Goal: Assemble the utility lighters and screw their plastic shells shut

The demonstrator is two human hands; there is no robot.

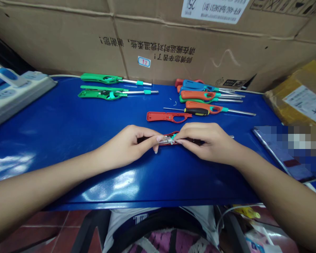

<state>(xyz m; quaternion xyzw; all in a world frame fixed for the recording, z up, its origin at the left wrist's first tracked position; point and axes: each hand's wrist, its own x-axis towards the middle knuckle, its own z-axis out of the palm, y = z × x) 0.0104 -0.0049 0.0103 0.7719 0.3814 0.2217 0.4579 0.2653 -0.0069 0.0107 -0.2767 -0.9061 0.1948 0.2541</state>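
Observation:
Both my hands meet at the middle of the blue table [68, 140] over a red stick lighter [170, 137] lying open, its metal tube poking out to the right. My left hand [130, 144] pinches the lighter's left part, thumb and fingers closed on it. My right hand [206, 140] is closed on its right part, fingertips pressing at a small clear piece inside. Just beyond lies a separate red lighter shell half [168, 116] and a screwdriver [193, 111] with a black and yellow handle.
Green lighters [107, 93] lie at the back left, and a pile of orange, blue and red lighters [202, 94] at the back right. A white power strip [18, 91] sits far left. Cardboard boxes [160, 38] wall the back. A yellow parcel [300, 95] stands right.

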